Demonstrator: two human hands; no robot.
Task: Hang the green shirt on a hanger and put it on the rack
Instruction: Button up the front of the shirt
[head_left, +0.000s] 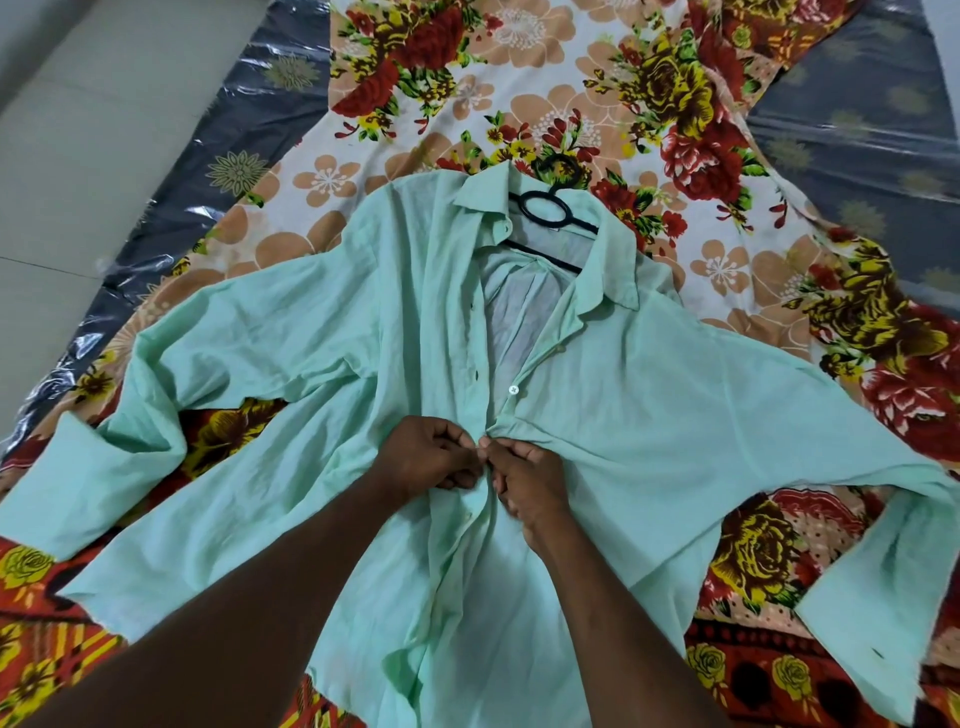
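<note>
The pale green shirt (322, 332) lies spread on its back with both sleeves out to the sides. A black hanger (545, 210) sits inside its collar, the hook sticking out past the neck. My left hand (428, 460) and my right hand (524, 480) meet at the shirt's front placket, mid-chest. Each pinches one edge of the placket, thumbs and fingers curled close together around a button spot. One white button (514, 389) just above my hands is undone, and the front gapes open up to the collar.
The shirt rests on a floral bedsheet (519, 78) in red, yellow and peach. Under it shows a dark mattress in shiny plastic wrap (249, 145). Pale floor tiles (78, 130) lie to the left. No rack is in view.
</note>
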